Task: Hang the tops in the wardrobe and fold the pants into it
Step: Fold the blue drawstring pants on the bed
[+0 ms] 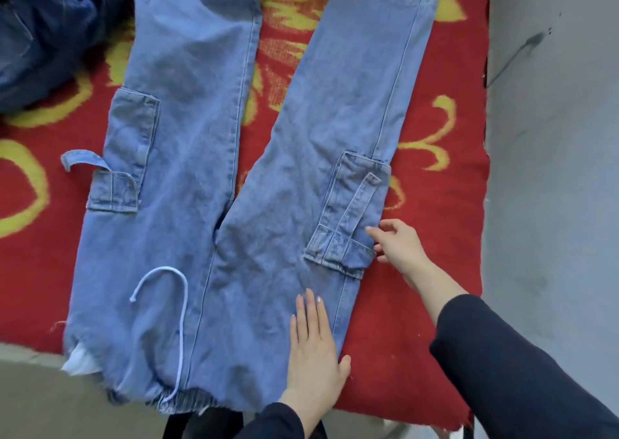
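Left hand (315, 348) presses jeans (187, 137).

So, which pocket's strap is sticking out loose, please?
The pocket on the picture's left; the other pocket, beside the right hand, has its strap flat across it.

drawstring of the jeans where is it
Head view: the drawstring lies looped on the jeans near the waistband, left of the flat left hand.

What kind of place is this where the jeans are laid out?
Probably a bedroom at home: the jeans lie on a red patterned blanket like a bed cover, darker clothes heaped beside, bare grey surface alongside.
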Available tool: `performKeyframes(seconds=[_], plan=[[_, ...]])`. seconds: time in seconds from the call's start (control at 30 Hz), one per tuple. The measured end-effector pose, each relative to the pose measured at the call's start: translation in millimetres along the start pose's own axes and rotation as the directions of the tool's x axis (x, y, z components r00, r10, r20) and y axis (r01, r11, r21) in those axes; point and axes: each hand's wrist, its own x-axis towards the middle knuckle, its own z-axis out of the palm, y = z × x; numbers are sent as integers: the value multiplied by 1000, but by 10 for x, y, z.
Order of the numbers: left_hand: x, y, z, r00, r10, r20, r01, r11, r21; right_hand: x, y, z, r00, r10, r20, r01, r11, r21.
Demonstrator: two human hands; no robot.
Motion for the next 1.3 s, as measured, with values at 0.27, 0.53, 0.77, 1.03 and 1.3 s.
performKeyframes(seconds=[0.27, 0.53, 0.77, 1.03, 1.3], plan=[[-27, 46, -240, 995, -50, 91, 48, 999, 22, -113, -211, 82, 999, -16, 33, 12, 992, 126], [-170, -859, -1350, 967, -95, 236, 219, 784, -581, -438, -1022, 437, 991, -95, -90, 102, 991, 83], [-473, -2110, -2375, 936, -307, 172, 295, 416, -860, -1031, -2288, 1592, 909, -402, 113, 380, 908, 179], [-763, -3122, -1645, 762, -527, 376, 559, 243, -793, -1199, -1516, 2562, 847, -295, 443, 455, 832, -317], [-762, -2988, -1514, 692, -506, 515, 597, -1, -802, -1697, -348, 2439, 811, -17, 585, 227, 930, -288]])
